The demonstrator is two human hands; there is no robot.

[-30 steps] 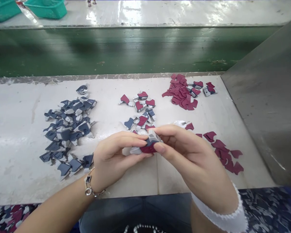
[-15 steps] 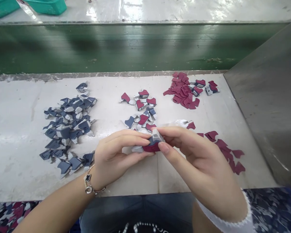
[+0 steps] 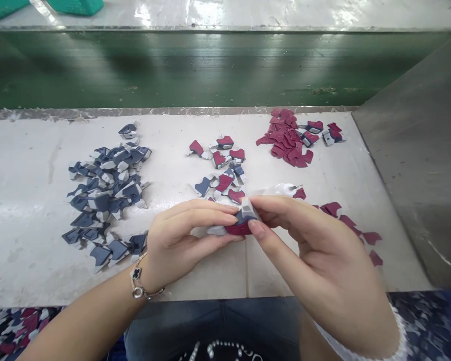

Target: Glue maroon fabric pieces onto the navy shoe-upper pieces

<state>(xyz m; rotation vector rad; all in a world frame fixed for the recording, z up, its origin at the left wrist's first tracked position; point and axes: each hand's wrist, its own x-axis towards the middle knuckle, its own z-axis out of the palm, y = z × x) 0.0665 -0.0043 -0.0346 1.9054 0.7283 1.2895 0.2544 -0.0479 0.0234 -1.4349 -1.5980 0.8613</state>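
Note:
Between my two hands is a small plastic toy part point(image 3: 239, 228), grey and dark blue with a maroon face toward me. My left hand point(image 3: 180, 230) grips its left side between thumb and fingers. On its right side, the thumb and fingers of my right hand point(image 3: 304, 245) pinch it, the thumb against the maroon face. Just beyond lies a group of similar parts point(image 3: 224, 182), most with maroon pieces on them. A clear dropper bottle point(image 3: 281, 189) with a thin metal tip lies partly hidden behind my right hand.
A heap of blue-and-grey parts point(image 3: 113, 180) covers the left of the white table point(image 3: 30, 200). Loose maroon pieces point(image 3: 283, 135) are piled at the back right, more near my right wrist. A metal panel point(image 3: 417, 150) bounds the right; green bins point(image 3: 75, 6) stand on the far ledge.
The view has shifted slightly. Both hands keep the part in nearly the same grip, while my right hand and wrist sit a little further right and lower.

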